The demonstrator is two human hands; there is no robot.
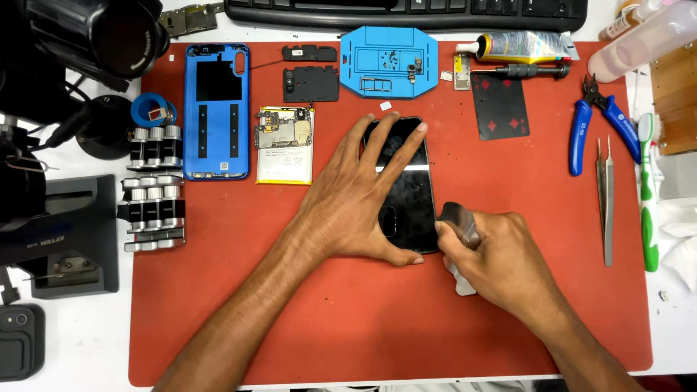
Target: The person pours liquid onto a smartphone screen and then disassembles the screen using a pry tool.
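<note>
Pinching a thin, flat grey card (462, 226) at the glossy black phone's (410, 190) lower right edge, the right hand (501, 258) grips tight; the left hand (356, 199) lies flat, fingers spread, pressing the glass. The phone rests mid-mat on matte red rubber (363, 334). At ten o'clock lie a yellow-edged battery (284, 149) and blue plastic back cover (215, 109); at twelve, an angular blue tray (389, 62).

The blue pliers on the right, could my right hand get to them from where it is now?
Probably yes. The right hand sits at the phone's lower right edge holding a small tool, and only bare red mat lies between it and the pliers. It would have to drop the tool first.
</note>
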